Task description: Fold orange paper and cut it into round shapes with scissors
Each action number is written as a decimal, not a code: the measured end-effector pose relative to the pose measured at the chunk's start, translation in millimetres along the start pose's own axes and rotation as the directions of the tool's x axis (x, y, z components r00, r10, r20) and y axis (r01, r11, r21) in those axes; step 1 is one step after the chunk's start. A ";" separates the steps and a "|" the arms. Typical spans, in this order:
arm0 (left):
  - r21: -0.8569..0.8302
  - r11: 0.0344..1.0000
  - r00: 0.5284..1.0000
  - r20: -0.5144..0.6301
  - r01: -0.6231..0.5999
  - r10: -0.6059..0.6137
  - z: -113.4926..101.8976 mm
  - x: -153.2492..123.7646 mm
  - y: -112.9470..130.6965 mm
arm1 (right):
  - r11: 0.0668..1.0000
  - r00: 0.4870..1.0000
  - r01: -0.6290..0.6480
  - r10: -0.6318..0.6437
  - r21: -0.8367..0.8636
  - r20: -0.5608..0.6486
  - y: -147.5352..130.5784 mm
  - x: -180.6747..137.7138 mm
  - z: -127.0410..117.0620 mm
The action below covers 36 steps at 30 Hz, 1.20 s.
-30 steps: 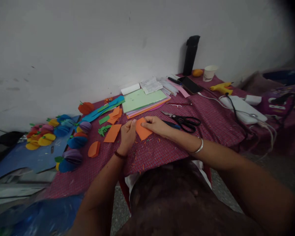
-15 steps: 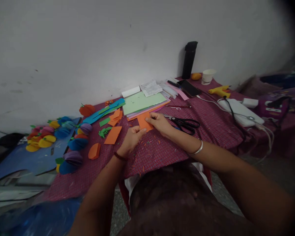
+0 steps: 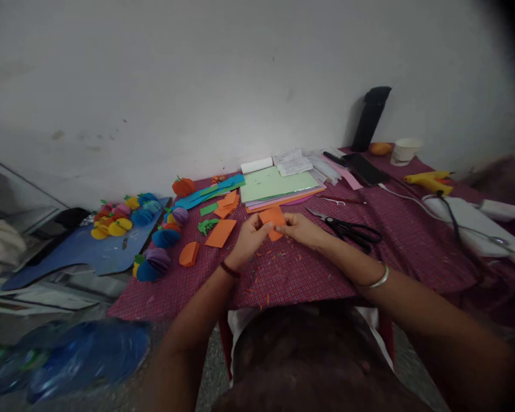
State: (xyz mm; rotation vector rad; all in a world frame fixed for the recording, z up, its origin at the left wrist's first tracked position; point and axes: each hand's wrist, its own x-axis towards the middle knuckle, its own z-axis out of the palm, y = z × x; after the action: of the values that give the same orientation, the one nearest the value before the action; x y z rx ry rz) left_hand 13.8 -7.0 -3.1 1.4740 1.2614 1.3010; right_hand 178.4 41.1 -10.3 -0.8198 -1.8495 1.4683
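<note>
Between my two hands is a small piece of orange paper (image 3: 273, 217), held above the front part of the table. My left hand (image 3: 251, 236) grips its left side, thumb on the near face. On the other side my right hand (image 3: 301, 230) pinches the right edge, fingers partly hidden behind the paper. Black-handled scissors (image 3: 347, 228) lie just beyond my right wrist. Left of my hands rest an orange paper rectangle (image 3: 220, 233), a rounded orange paper piece (image 3: 189, 254) and green paper cuttings (image 3: 207, 226).
Sheets of coloured paper (image 3: 278, 186) are stacked at the back. Paper fruit shapes (image 3: 157, 264) stand at left, more on a blue board (image 3: 90, 249). To the right are a phone (image 3: 366, 169), black bottle (image 3: 371, 119), paper cup (image 3: 405, 151), yellow glue gun (image 3: 429, 181) and cables.
My head view has turned left, so the table appears shifted right. My left hand has come closer to my right and now grips the orange paper, which looks narrower.
</note>
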 end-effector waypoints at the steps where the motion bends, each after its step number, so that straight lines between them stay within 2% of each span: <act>1: 0.025 0.999 0.999 -0.008 -0.046 0.046 -3.9 1.9 1.1 | 0.998 0.998 0.011 -0.007 -0.064 0.064 -0.8 -1.2 -0.2; 4: 0.114 0.992 0.995 0.096 -0.046 0.035 -19.5 5.5 4.1 | 0.965 0.983 0.049 -0.001 -0.257 0.182 -3.7 -4.7 0.4; 7: 0.127 0.991 0.970 0.236 0.028 -0.058 -41.9 6.8 7.4 | 0.937 0.990 0.054 -0.005 -0.345 0.142 -6.0 -5.1 1.0; 9: 0.121 0.990 0.966 0.241 0.067 -0.095 -62.4 11.1 12.1 | 0.945 0.996 0.076 -0.055 -0.318 0.072 -6.3 -3.3 0.5; 11: 0.153 0.982 0.979 0.152 0.113 -0.137 -86.3 22.7 19.7 | 0.959 0.996 0.094 -0.093 -0.267 0.016 -4.8 -0.7 -1.0; 13: 0.189 0.972 0.990 -0.037 0.140 -0.135 -109.1 42.6 28.2 | 0.969 0.996 0.088 -0.094 -0.230 -0.015 -1.4 1.7 -2.6; 16: 0.342 0.917 0.960 -0.253 0.208 -0.123 -132.1 76.6 35.1 | 0.977 0.996 0.081 -0.085 -0.199 -0.012 5.3 3.8 -4.1; 17: 0.369 0.902 0.952 -0.282 0.223 -0.119 -136.2 84.7 34.7 | 0.978 0.996 0.082 -0.085 -0.191 -0.008 7.1 4.1 -4.2; 19: 0.410 0.878 0.939 -0.324 0.248 -0.114 -140.1 90.7 30.2 | 0.979 0.997 0.079 -0.081 -0.188 -0.004 9.2 4.4 -3.9; 21: 0.501 0.828 0.947 -0.306 0.252 -0.103 -140.2 82.0 22.2 | 0.977 0.997 0.073 -0.074 -0.201 0.000 8.9 4.2 -2.9; 24: 0.730 0.668 0.989 -0.115 0.148 -0.093 -137.0 50.1 7.5 | 0.966 0.996 0.090 -0.086 -0.244 0.024 6.2 3.1 0.0; 26: 0.826 0.563 0.992 0.048 0.029 -0.120 -134.9 26.8 -2.5 | 0.954 0.994 0.108 -0.100 -0.279 0.043 4.4 1.9 2.2; 28: 0.880 0.474 0.984 0.114 -0.035 -0.139 -133.8 9.1 -11.6 | 0.946 0.992 0.119 -0.105 -0.301 0.063 3.3 0.8 3.7; 31: 0.915 0.402 0.987 0.080 -0.019 -0.137 -133.8 -3.1 -21.5 | 0.943 0.993 0.115 -0.098 -0.313 0.072 3.0 0.2 4.0; 36: 0.924 0.381 0.995 0.016 0.022 -0.098 -136.2 -1.2 -23.2 | 0.941 0.993 0.111 -0.096 -0.320 0.062 3.5 0.6 2.8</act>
State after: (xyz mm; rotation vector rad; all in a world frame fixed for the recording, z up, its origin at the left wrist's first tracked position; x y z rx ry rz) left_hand -124.3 -10.9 -2.8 2.1436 2.1607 0.3548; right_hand 176.1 40.6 -14.1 -0.8305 -2.1692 1.1418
